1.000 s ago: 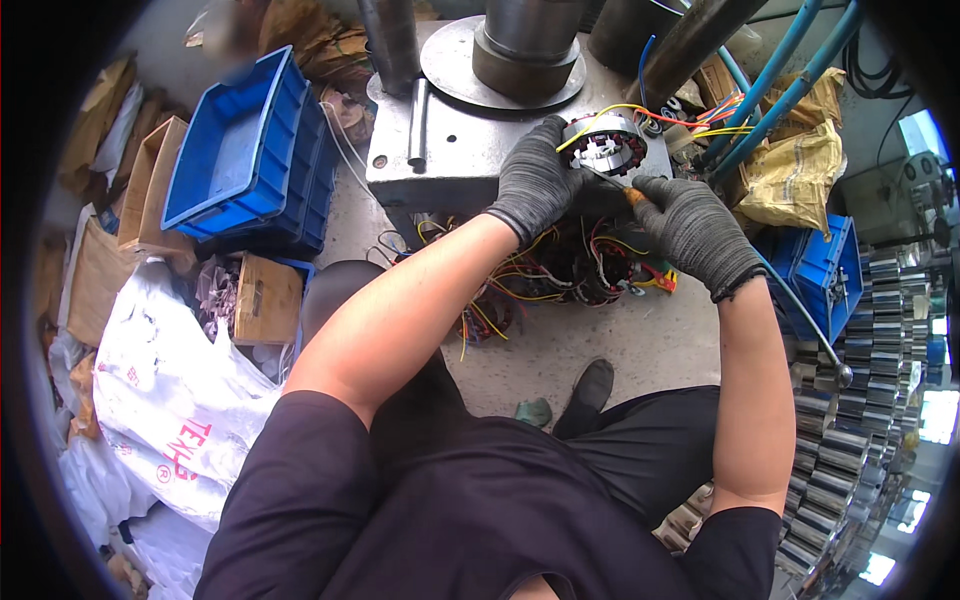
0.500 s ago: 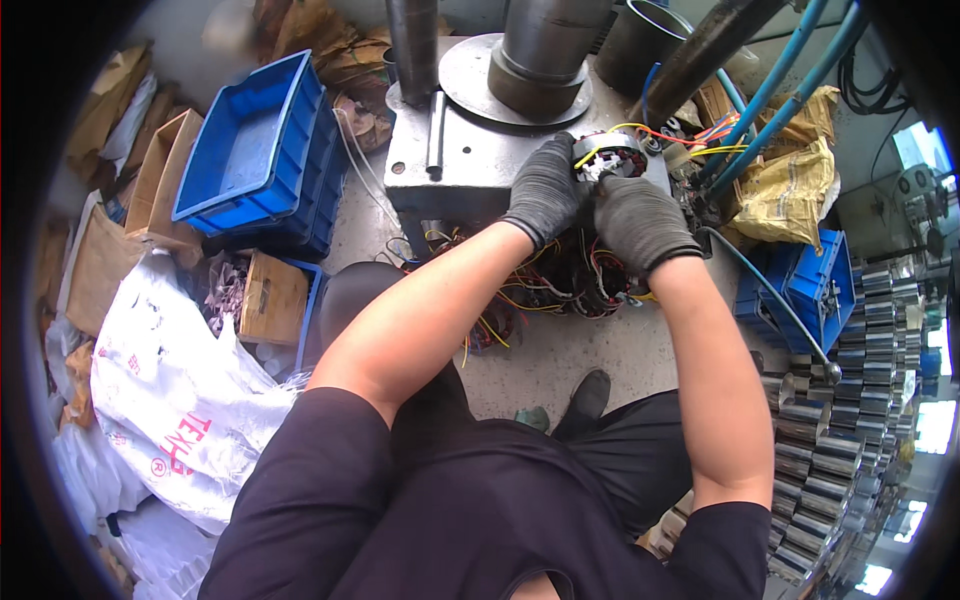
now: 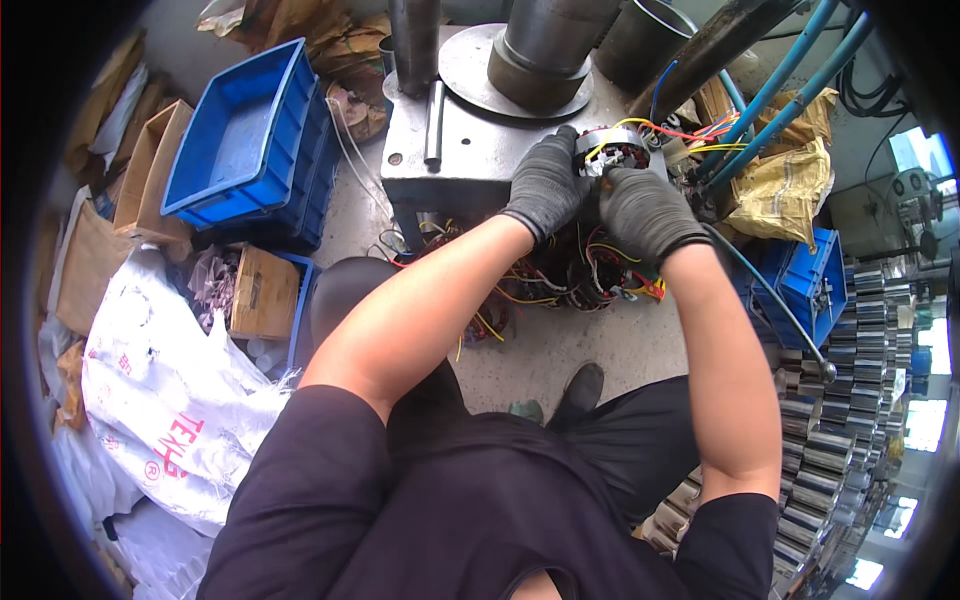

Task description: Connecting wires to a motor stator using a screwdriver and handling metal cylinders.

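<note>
A motor stator (image 3: 622,137), a metal ring with dark red windings and white pieces inside, rests at the right front of a steel press table (image 3: 480,165). Yellow, red and blue lead wires (image 3: 680,133) trail from it to the right. In a grey knitted glove, my left hand (image 3: 548,185) grips the stator's left side. My right hand (image 3: 648,212), gloved alike, has its fingers curled in at the near face of the stator; its fingertips are hidden, so I cannot make out what they pinch.
Behind the stator stands the press column (image 3: 545,60) on a round plate. More wired stators (image 3: 590,275) lie beneath the table front. Blue crates (image 3: 240,140) and a white sack (image 3: 170,390) are on the left. Stacked metal cylinders (image 3: 840,420) and a small blue bin (image 3: 805,285) stand right.
My right hand has shifted slightly down and right, and its wrist has turned a little. My left hand keeps its hold on the stator. The whole view has shifted slightly.
</note>
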{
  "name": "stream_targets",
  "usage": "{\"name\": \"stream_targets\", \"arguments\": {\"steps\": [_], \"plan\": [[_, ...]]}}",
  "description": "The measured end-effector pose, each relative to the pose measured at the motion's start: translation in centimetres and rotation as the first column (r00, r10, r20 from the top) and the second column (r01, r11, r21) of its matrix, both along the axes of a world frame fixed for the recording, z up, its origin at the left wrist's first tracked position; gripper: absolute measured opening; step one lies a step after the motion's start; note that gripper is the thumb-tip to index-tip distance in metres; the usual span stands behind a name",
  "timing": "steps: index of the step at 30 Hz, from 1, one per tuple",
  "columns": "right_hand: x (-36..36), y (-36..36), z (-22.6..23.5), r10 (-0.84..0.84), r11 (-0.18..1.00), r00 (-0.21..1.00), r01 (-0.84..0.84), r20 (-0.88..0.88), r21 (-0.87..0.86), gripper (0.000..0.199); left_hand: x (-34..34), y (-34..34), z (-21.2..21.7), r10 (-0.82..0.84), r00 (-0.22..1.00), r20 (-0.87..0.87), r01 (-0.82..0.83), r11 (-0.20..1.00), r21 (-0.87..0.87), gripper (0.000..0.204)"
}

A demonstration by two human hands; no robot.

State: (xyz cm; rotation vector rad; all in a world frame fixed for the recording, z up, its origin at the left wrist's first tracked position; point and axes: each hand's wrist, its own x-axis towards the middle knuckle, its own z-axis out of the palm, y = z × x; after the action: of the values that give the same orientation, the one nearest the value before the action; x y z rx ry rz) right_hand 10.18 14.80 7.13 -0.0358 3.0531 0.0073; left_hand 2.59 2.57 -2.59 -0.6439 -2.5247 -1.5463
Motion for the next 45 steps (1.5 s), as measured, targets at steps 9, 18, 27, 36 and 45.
{"name": "stream_targets", "arguments": {"steps": [9, 18, 27, 36, 45], "plan": [[2.7, 0.6, 3.5, 0.042, 0.995, 0.998, -0.047, 0.054, 0.092, 0.028, 0.1, -0.6, 0.8, 0.015, 0.999, -0.032, -0.017, 0.998, -0.054, 0.051], [3.0, 1.5, 2.7, 0.008, 1.000, 0.998, -0.009, 0.055, 0.009, 0.032, 0.0, -0.2, 0.1, -0.039, 0.997, -0.071, 0.038, 0.999, -0.017, 0.051], [2.7, 0.9, 4.0, 0.046, 0.982, 0.994, -0.063, 0.099, 0.176, 0.030, 0.0, -0.1, 0.5, 0.000, 0.999, -0.044, -0.003, 0.998, -0.066, 0.054], [2.4, 1.5, 4.1, 0.049, 0.988, 0.993, -0.063, 0.106, 0.141, 0.033, 0.4, -0.2, 0.7, -0.005, 0.999, -0.038, 0.002, 0.997, -0.073, 0.055], [2.3, 2.2, 3.4, 0.078, 0.983, 0.996, -0.084, 0.045, 0.163, 0.032, 0.4, -0.5, 1.1, -0.017, 1.000, -0.011, 0.016, 0.997, -0.078, 0.053]]}}
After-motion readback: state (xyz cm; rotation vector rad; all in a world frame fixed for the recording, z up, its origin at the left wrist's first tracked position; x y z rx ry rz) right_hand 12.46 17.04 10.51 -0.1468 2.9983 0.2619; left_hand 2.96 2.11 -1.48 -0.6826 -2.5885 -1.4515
